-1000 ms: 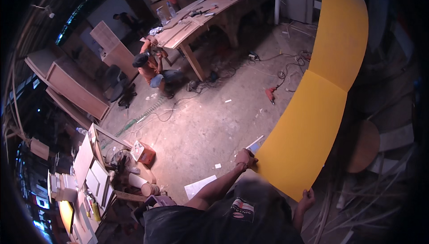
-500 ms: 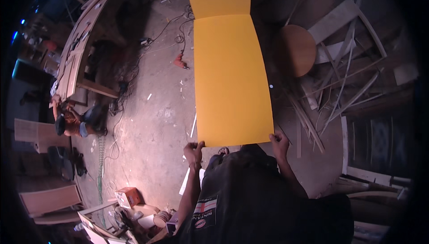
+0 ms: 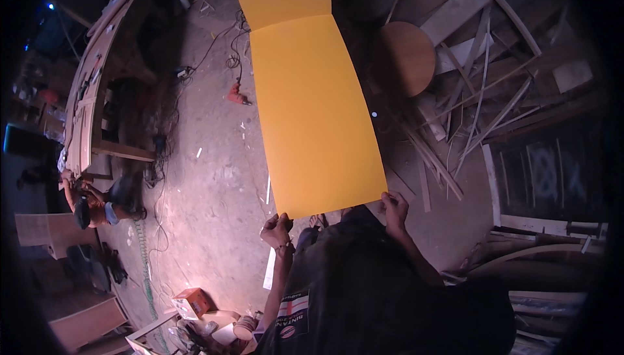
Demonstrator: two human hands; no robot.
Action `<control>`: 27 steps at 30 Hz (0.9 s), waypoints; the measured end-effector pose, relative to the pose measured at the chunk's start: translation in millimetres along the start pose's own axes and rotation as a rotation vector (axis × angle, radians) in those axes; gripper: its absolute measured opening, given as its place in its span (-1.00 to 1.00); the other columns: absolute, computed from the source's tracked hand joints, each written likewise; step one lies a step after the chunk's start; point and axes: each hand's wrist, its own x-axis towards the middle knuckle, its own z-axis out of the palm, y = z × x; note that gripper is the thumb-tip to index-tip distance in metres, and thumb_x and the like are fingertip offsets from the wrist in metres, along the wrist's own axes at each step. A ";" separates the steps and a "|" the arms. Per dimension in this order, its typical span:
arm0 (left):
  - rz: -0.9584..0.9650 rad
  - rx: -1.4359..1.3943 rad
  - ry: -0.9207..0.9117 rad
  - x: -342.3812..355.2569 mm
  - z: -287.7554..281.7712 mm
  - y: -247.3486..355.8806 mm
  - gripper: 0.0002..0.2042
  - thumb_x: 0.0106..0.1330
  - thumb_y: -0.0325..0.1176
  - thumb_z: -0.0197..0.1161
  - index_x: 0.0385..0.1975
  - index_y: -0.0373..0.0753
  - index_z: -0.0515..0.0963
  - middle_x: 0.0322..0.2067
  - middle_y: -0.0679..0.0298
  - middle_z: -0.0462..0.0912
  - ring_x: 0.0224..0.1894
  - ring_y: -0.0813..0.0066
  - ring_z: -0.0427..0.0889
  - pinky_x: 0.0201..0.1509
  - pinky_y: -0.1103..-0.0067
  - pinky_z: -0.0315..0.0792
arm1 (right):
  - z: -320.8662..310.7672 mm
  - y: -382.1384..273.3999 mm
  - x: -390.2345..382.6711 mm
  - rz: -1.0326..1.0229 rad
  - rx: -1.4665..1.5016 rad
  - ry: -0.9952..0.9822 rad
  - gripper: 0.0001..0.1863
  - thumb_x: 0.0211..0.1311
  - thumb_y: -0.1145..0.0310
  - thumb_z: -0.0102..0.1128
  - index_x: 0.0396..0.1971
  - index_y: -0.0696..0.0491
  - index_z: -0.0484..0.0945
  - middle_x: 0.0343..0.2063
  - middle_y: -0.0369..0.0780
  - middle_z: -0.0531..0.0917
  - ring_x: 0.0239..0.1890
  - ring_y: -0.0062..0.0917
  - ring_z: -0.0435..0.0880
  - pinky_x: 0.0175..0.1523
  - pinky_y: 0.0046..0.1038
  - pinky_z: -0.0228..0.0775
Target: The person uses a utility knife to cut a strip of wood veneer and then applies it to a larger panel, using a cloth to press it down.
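Observation:
A long yellow sheet (image 3: pixel 318 114) stretches away from me, with a crease or joint across it near the far end. My left hand (image 3: pixel 277 230) pinches its near left corner between thumb and fingers. At the near right corner, my right hand (image 3: pixel 394 212) grips the sheet the same way. The near edge hangs just in front of my body, above my feet. How the far end is supported lies outside the picture.
An orange power drill (image 3: pixel 238 94) lies on the floor left of the sheet, its cord running back. Wood offcuts (image 3: pixel 448 153) and a round wooden disc (image 3: pixel 406 59) are piled right. A co-worker (image 3: pixel 101 202) is beside a long workbench (image 3: pixel 88 108). An orange box (image 3: pixel 192 303) stands lower left.
The sheet and surroundings have shifted left in the picture, and the sheet now slants more. My left hand sits slightly lower in view. Both hands keep their hold on the corners.

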 end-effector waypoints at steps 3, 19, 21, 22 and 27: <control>-0.030 -0.027 -0.008 6.5 -3.0 -5.8 -0.83 0.15 -0.61 0.47 -0.37 -0.56 0.61 -0.52 -0.01 0.70 -0.57 0.31 0.70 -0.50 0.47 0.64 | 1.9 4.8 4.6 -0.073 -0.038 0.026 -0.81 0.33 0.42 0.32 -0.15 0.19 0.62 -0.46 -0.27 0.65 -0.52 -0.63 0.59 -0.39 -0.56 0.46; -0.160 0.245 -0.079 11.2 -8.3 17.4 -0.78 0.09 -0.42 0.56 -0.53 -0.34 0.60 -0.60 0.14 0.70 -0.61 0.47 0.68 -0.61 0.56 0.50 | -19.8 32.0 41.8 0.101 0.093 -0.016 -0.84 0.29 0.36 0.37 -0.41 0.12 0.62 -0.61 -0.33 0.54 -0.67 -0.67 0.40 -0.60 -0.57 0.14; -0.133 0.219 -0.075 8.6 -8.6 24.4 -0.76 0.09 -0.41 0.56 -0.54 -0.32 0.57 -0.60 0.14 0.69 -0.61 0.47 0.68 -0.60 0.55 0.50 | -18.2 27.2 42.6 0.090 0.016 -0.079 -0.84 0.31 0.36 0.36 -0.41 0.13 0.62 -0.61 -0.31 0.56 -0.66 -0.67 0.42 -0.59 -0.57 0.17; -0.157 0.232 -0.093 7.5 -9.5 28.2 -0.74 0.09 -0.41 0.56 -0.55 -0.30 0.54 -0.61 0.15 0.69 -0.61 0.48 0.67 -0.60 0.55 0.50 | -18.2 25.1 43.8 0.081 -0.094 -0.054 -0.83 0.32 0.37 0.35 -0.41 0.14 0.62 -0.61 -0.30 0.57 -0.66 -0.66 0.44 -0.58 -0.56 0.20; -0.133 0.241 -0.143 6.5 -11.1 39.3 -0.67 0.09 -0.40 0.57 -0.57 -0.26 0.43 -0.62 0.15 0.68 -0.62 0.47 0.67 -0.61 0.52 0.49 | -43.2 32.3 61.7 0.087 0.025 -0.264 -0.90 0.33 0.39 0.32 -0.30 0.09 0.62 -0.60 -0.40 0.48 -0.61 -0.67 0.40 -0.51 -0.56 0.21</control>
